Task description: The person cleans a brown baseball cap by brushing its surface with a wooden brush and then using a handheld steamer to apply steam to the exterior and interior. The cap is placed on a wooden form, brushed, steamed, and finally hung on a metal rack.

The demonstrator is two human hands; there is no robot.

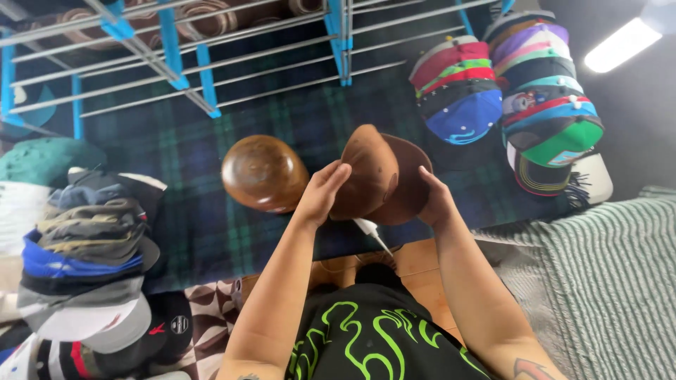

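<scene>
A brown cap (377, 172) is held up in front of me with both hands, its brim pointing away and upward. My left hand (322, 191) grips its left side, fingers laid over the crown. My right hand (434, 200) holds its right edge from below. Just left of the cap sits a rounded wooden head form (263, 172) on dark plaid cloth (190, 225).
A stack of caps (88, 260) lies at the left, and two stacks of colourful caps (458, 88) (549, 105) at the right. A metal rack with blue joints (176, 56) stands behind. A white-tipped tool with a cord (371, 232) lies below the cap. Striped green fabric (605, 274) covers the right.
</scene>
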